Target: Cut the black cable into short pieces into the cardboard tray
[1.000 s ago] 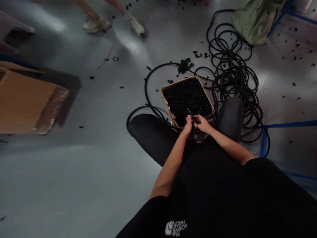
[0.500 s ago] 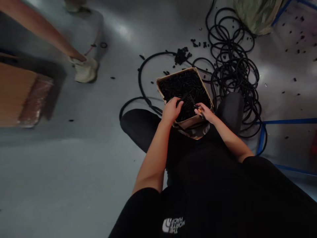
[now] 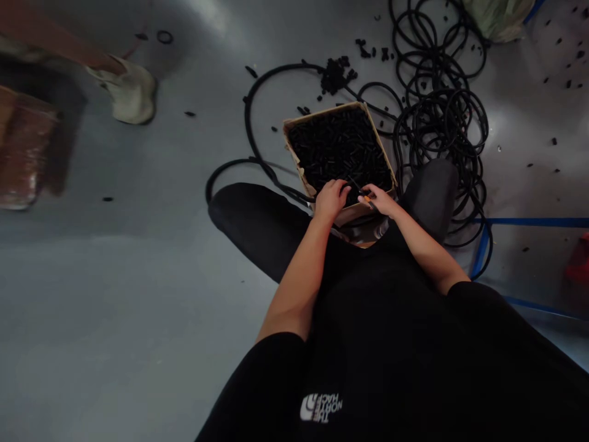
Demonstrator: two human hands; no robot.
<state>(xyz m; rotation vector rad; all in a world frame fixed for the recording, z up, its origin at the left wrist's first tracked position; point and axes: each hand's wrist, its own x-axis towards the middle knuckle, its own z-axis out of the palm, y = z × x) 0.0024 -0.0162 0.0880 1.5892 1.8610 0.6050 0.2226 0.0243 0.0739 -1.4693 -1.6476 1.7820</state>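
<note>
Over the square tan cardboard box (image 3: pixel 353 214), the left hand (image 3: pixel 330 197) seemingly pinches flexible black hose (image 3: pixel 249 127), probably steadying it; the right hand (image 3: pixel 380 199) grips a dark, orange-handled tool (image 3: pixel 367 199).

Mid-frame, the left hand (image 3: pixel 330 199) hid a stretch of black hose (image 3: pixel 294 193), the right hand (image 3: pixel 379 201) part of an orange-handled tool (image 3: pixel 367 200). The left edge cropped a brown carton (image 3: pixel 27 147).
</note>
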